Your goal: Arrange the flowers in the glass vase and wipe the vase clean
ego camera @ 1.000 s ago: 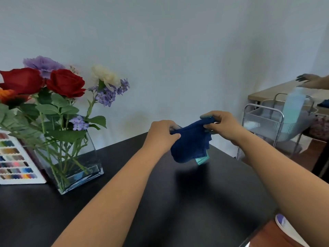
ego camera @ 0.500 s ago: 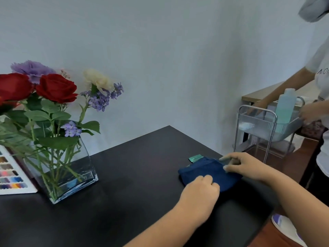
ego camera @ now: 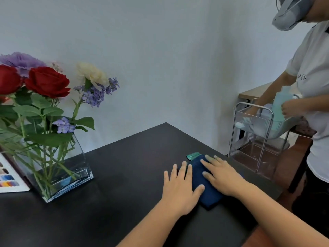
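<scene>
Both my hands lie flat, fingers straight, my left hand (ego camera: 179,186) and right hand (ego camera: 222,177) pressing the folded blue cloth (ego camera: 204,186) onto the desk (ego camera: 115,175), well right of the glass vase (ego camera: 58,168) (flowers (ego camera: 47,82) already in). I should press evenly, keeping the fold square.

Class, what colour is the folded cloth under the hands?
Dark blue cloth, seen in the head view.

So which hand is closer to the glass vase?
Left. The left hand lies flat between the glass vase and the right hand, which rests farther right.
</scene>
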Demonstrator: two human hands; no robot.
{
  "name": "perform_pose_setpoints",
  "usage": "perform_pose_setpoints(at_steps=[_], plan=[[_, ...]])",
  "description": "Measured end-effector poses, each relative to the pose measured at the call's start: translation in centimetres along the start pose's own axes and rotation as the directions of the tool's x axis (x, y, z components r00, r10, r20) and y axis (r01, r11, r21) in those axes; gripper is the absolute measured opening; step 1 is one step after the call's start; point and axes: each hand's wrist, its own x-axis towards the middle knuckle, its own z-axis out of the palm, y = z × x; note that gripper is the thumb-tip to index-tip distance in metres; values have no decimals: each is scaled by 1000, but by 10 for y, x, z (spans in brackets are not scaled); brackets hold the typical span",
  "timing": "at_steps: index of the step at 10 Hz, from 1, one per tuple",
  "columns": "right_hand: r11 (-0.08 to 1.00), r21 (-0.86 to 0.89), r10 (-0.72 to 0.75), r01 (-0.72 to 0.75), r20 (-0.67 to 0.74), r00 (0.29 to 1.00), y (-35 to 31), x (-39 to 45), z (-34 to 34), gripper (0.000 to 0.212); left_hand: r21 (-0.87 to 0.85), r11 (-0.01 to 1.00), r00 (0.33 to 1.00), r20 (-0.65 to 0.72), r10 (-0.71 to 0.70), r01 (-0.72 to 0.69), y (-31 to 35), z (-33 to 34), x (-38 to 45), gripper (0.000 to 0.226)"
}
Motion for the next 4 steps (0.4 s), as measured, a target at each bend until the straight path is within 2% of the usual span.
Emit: perform_pose_setpoints(at_steps=[1,2,3,4], plan=[[1000,5,-16,15,35,999,4,0,7,54,-27,999,997,64,-40,42,-2,9,-3,79],[1000,-2,1,-1,51,999,3,0,4,54,-38,998,998,45,-45,47,-5,5,-6,78],[986,163,-18,26,-54,998,-6,-2,0,48,-83,994,994,-75,-76,70,-26,-3,-14,78],[876,475,51,87,-269,962,-29,-3,-15,39,-134,983,967,-205,-149,123,-61,-26,-27,79]])
